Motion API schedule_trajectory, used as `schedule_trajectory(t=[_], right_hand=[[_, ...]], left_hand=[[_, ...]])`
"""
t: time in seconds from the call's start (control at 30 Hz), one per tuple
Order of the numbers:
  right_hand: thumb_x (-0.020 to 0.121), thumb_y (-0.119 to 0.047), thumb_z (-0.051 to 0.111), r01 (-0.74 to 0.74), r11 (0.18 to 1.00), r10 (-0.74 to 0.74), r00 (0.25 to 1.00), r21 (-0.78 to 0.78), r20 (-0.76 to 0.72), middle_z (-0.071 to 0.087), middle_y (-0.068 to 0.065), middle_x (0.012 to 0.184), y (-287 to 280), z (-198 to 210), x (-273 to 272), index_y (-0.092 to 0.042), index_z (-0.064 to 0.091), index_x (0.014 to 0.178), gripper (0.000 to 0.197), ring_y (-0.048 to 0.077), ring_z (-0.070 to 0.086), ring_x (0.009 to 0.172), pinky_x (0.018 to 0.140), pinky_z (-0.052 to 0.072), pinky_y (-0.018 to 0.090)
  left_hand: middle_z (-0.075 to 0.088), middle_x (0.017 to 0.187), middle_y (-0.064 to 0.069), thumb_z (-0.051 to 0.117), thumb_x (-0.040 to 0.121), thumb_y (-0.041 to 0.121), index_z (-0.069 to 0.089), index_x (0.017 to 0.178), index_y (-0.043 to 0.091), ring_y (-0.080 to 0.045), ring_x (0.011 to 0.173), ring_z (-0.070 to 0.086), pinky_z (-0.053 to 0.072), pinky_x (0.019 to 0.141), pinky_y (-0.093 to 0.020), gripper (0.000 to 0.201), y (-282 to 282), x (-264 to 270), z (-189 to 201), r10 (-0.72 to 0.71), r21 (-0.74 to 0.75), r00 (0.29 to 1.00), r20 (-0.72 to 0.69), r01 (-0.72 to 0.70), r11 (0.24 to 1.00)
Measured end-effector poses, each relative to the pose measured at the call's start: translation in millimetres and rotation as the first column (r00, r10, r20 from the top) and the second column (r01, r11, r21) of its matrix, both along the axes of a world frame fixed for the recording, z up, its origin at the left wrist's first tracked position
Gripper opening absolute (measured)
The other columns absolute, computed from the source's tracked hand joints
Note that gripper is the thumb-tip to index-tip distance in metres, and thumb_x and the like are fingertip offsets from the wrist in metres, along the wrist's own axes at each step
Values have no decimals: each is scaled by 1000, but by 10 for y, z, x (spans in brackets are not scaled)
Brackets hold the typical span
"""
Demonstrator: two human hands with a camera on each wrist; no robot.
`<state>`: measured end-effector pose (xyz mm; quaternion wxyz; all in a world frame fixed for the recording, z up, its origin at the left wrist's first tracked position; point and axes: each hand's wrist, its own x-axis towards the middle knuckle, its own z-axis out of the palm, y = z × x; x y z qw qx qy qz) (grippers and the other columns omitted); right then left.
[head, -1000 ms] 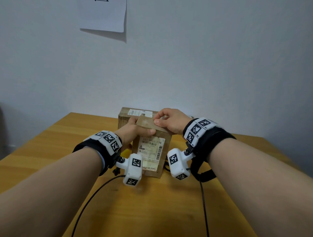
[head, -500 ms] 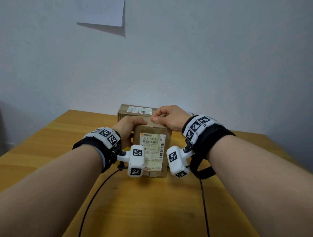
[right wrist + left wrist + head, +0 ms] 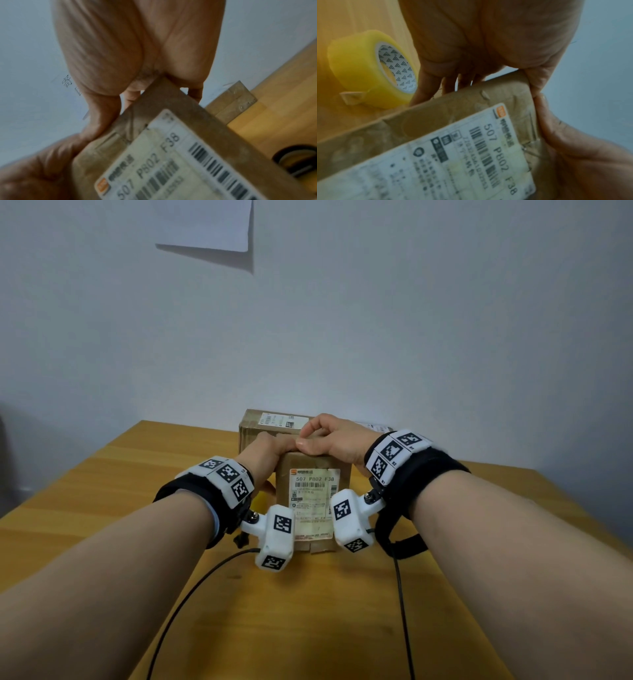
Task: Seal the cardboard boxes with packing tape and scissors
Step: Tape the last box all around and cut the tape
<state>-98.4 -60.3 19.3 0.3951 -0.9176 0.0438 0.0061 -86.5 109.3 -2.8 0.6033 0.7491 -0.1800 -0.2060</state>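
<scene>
Both hands, left (image 3: 265,455) and right (image 3: 334,440), curl over and grip the upright cardboard box's (image 3: 313,505) top edge, thumbs meeting.

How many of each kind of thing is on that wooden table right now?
Cardboard boxes: 2, the front box with the shipping label, which both hands hold, and the back box behind it.
Rolls of yellow packing tape: 1
Dark ring-shaped object, too blurred to name: 1
Total: 4
</scene>
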Motion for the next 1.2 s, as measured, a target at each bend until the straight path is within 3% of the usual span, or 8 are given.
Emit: schedule_trajectory(t=[0.13, 0.23, 0.33, 0.43, 0.73, 0.9, 1.07, 1.2], right_hand=[[56, -59, 74, 17, 999, -18, 1000, 30, 5, 67, 2, 112, 54, 2, -46, -36, 64, 95, 46, 23, 64, 106, 99, 50, 44], [84, -53, 60, 49, 999, -49, 998, 9, 46, 64, 1, 117, 31, 27, -89, -33, 59, 112, 34, 22, 61, 109, 102, 47, 46], [69, -84, 56, 23, 988, -23, 1000, 154, 0, 62, 0, 124, -14, 66, -189, -24, 50, 130, 86, 20, 58, 115, 105, 43, 48], [41, -78, 80, -8, 987, 15, 999, 160, -43, 62, 2, 126, -70, 50, -243, -34, 45, 133, 108, 22, 60, 115, 102, 45, 46], [65, -35, 90, 2, 998, 3, 997, 66, -81, 66, 2, 118, -121, 50, -227, -24, 47, 136, 84, 22, 66, 106, 99, 51, 44], [48, -61, 85, 17, 1000, -16, 997, 7, -69, 60, 4, 131, -73, 9, -225, -30, 38, 146, 113, 22, 61, 115, 103, 47, 44], [83, -59, 65, 37, 998, -45, 974, -41, -222, 71, -5, 104, -114, 60, -404, -24, 50, 124, 56, 10, 71, 86, 68, 57, 25], [61, -76, 74, 73, 977, -149, 905, -199, -398, 72, 2, 110, -257, -104, -463, -17, 62, 116, 81, 22, 69, 97, 91, 54, 45]], left_hand=[[67, 107, -18, 68, 59, 54, 54, 123, 8, -30, 87, 68, 56, 61, -43, 80, 7, 62, -79, 64, -31, 994, -91, -68, 997], [68, 100, -17, 61, 74, 48, 55, 119, 6, -28, 83, 67, 57, 63, -44, 62, 21, 10, -8, 92, -39, 989, -115, -97, 995], [64, 82, -11, 53, 90, 37, 60, 99, 9, -27, 76, 62, 55, 75, -45, 30, 43, 52, 5, 115, -44, 976, -186, -125, 991], [58, 70, -8, 51, 90, 31, 61, 85, 12, -25, 63, 57, 49, 61, -31, 22, 73, 92, 15, 114, -86, 958, -263, -141, 986], [66, 119, -4, 78, 65, 56, 53, 128, 21, -24, 103, 65, 57, 70, -39, 76, 153, 161, 1, -63, -29, 992, -108, 61, 998], [74, 103, -3, 71, 83, 33, 57, 126, 20, -22, 95, 70, 58, 76, -40, 47, 99, 126, -50, -101, 26, 992, -71, 103, 994], [74, 73, -2, 58, 91, 44, 66, 98, 11, -23, 75, 69, 58, 69, -37, 35, 138, 86, -79, 98, -43, 976, -197, -108, 993], [72, 71, -4, 56, 91, 49, 61, 92, 8, -25, 72, 69, 58, 80, -42, 41, 136, 78, -172, 187, 48, 926, -329, -182, 982]])
